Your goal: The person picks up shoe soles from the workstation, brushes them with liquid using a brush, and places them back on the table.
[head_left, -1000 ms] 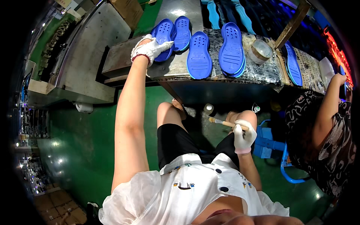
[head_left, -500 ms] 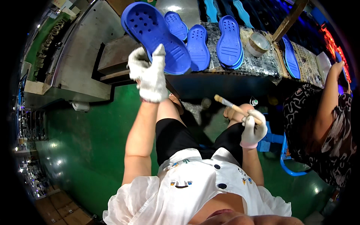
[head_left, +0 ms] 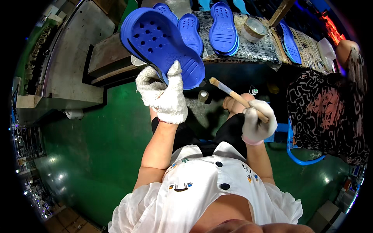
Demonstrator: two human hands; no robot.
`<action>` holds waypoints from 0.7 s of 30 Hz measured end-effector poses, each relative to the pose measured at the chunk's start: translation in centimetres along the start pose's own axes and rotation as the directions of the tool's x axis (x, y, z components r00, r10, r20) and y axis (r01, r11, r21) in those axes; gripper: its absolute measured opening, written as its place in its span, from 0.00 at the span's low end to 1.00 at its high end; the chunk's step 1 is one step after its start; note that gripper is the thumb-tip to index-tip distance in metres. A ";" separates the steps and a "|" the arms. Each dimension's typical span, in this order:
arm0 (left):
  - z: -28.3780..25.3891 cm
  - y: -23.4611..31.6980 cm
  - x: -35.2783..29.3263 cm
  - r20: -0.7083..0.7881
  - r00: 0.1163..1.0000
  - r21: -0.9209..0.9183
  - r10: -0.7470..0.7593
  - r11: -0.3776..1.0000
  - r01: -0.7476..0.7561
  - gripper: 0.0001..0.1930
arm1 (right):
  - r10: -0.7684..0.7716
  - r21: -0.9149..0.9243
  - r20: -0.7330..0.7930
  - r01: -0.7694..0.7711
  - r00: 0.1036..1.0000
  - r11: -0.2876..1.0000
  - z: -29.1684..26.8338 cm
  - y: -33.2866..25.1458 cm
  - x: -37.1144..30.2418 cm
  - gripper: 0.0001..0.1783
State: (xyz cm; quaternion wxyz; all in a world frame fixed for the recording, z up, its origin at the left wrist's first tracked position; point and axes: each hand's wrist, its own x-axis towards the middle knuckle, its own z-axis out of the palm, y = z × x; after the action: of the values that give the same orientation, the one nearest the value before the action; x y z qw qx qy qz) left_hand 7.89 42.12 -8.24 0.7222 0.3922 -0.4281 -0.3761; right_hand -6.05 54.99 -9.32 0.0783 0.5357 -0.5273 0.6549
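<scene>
Your left hand (head_left: 165, 97) grips the blue shoe sole (head_left: 167, 44) — since lifted off the desk (head_left: 252, 52) and drawn toward you. Your right hand (head_left: 259, 123) grips the brush (head_left: 237, 98), its tip now nearer the sole, apart — both look ready for work.

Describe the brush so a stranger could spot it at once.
Start at the workbench up top, then drop to the white-gloved right hand. The brush slants up and left from it; its slim wooden handle and pale bristles set it apart from the broad blue sole in the left hand.
</scene>
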 end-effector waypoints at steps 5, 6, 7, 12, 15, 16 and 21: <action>-0.4 -0.3 -0.4 0.028 0.999 0.056 0.019 0.998 -0.020 0.21 | -0.019 -0.005 0.098 0.020 0.995 1.000 0.7 -1.6 1.0 0.08; -0.4 -0.3 -0.3 0.026 0.999 0.031 0.040 0.999 -0.040 0.21 | -0.019 -0.004 0.098 0.019 0.995 1.000 0.7 -1.4 0.8 0.08; -0.5 -0.4 -0.3 0.022 0.998 0.006 0.061 0.998 -0.061 0.21 | -0.016 -0.009 0.078 0.017 0.997 1.000 0.6 -1.1 0.4 0.08; -0.8 -0.5 -0.4 0.031 0.999 0.048 0.024 0.999 -0.026 0.21 | 0.053 0.042 0.008 -0.053 0.999 0.998 -0.1 -1.2 0.4 0.06; -0.6 -0.2 -0.4 0.035 0.999 0.021 -0.017 1.000 0.016 0.21 | -0.037 0.008 0.138 0.036 0.990 0.999 0.4 -1.4 1.2 0.06; -0.5 -0.1 -0.4 0.028 1.000 -0.001 -0.007 1.000 0.008 0.21 | -0.036 0.009 0.139 0.035 0.990 0.999 0.3 -1.5 1.1 0.06; -0.4 -0.2 -0.4 0.045 0.999 -0.007 -0.018 1.000 0.018 0.20 | -0.054 0.028 0.125 0.050 0.991 0.998 -0.5 -1.3 0.6 0.07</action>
State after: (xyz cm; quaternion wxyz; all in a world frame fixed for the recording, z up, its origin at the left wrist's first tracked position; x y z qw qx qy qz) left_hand 8.09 42.54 -8.67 0.7104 0.3848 -0.4394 -0.3927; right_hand -5.74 55.72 -7.99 0.0553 0.5902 -0.5088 0.6243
